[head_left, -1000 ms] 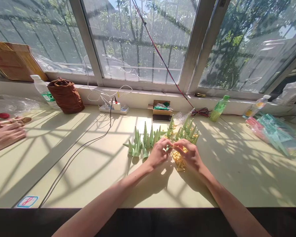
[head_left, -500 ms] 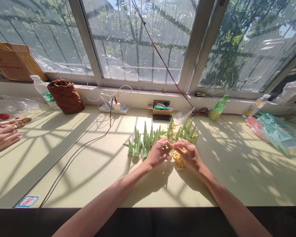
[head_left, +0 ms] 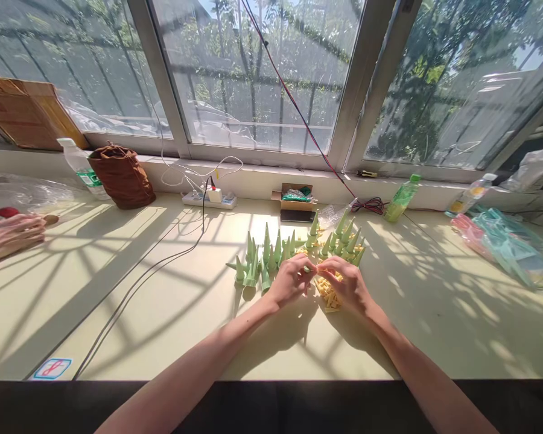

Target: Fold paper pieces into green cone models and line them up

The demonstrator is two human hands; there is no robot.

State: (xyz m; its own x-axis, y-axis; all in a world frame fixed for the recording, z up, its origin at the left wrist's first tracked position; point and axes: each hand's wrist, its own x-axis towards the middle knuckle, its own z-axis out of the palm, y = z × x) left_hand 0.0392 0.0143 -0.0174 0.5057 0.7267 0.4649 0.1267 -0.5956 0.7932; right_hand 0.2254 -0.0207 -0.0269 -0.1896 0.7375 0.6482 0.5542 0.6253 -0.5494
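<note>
Both hands meet fingertip to fingertip above the table, over the near edge of a group of pale green cones (head_left: pixel 267 244). My left hand (head_left: pixel 292 280) is closed in a pinch, and a small bit of green shows at its fingers; the rest of what it holds is hidden. Closed in a pinch too, my right hand (head_left: pixel 346 283) touches the left fingertips, with something too small to name between them. Beneath the right fingers lies a heap of small yellow pieces (head_left: pixel 329 298). More green cones (head_left: pixel 344 238) stand behind the right hand, yellow bits among them.
At the back stand an opened carton (head_left: pixel 297 209), a power strip (head_left: pixel 226 203), a green bottle (head_left: pixel 402 198) and a brown bag (head_left: pixel 121 176). Black cables (head_left: pixel 138 282) cross the table at left. Plastic packets (head_left: pixel 516 247) lie right. Another person's hand (head_left: pixel 15 235) is at far left.
My two hands keep their place, fingertips together, with barely any movement. At far left, the other person's hand has shifted slightly up and to the right.
</note>
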